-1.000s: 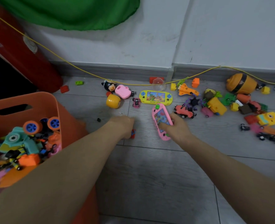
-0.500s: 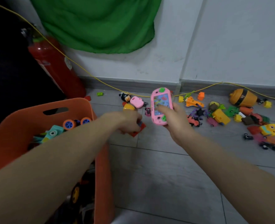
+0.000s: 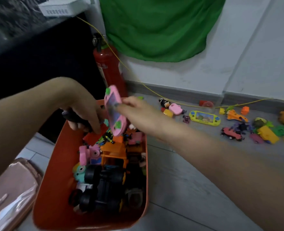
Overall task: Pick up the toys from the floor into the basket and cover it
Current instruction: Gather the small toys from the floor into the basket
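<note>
The orange basket stands on the floor at lower left, heaped with toys, among them a black-wheeled truck. My right hand grips a pink handheld game, tilted on end over the basket's far end. My left hand hangs over the same end with its fingers pointing down. A red toy piece lies right under its fingertips, and blur hides whether they still hold it. Several more toys lie on the floor at right, such as a yellow handheld game and an orange plane.
A glossy pink lid lies left of the basket. A red fire extinguisher stands behind the basket against the wall, with a yellow cord running along the skirting. Dark furniture fills the upper left. Grey floor tiles spread in front.
Both hands have swung left from the floor to above the basket. The right hand lifted the pink game off the floor and carried it over. The view has turned towards the basket.
</note>
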Demonstrator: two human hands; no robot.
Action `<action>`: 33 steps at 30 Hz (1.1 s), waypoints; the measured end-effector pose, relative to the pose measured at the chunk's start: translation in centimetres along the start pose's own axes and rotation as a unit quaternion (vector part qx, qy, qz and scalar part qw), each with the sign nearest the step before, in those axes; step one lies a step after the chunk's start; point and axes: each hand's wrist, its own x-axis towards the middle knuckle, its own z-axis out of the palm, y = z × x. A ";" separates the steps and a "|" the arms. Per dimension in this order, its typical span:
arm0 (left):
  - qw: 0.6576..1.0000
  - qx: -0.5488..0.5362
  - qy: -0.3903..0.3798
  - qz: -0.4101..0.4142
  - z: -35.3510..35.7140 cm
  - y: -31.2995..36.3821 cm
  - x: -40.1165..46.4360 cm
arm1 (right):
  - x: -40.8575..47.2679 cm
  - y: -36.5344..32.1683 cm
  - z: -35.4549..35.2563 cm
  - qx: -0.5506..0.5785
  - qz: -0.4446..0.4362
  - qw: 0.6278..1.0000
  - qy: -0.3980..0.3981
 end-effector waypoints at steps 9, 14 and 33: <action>0.977 0.195 0.085 -0.032 0.1 3.3 2.0 | -1.0 6.1 -1.9 0.028 0.020 0.996 0.084; 0.961 0.140 0.184 0.151 -0.7 11.5 2.5 | -1.6 12.3 -7.4 0.033 0.099 0.970 0.219; 0.955 -0.014 0.255 0.151 6.0 25.5 20.5 | -4.7 31.0 -21.3 -0.393 0.269 0.872 0.112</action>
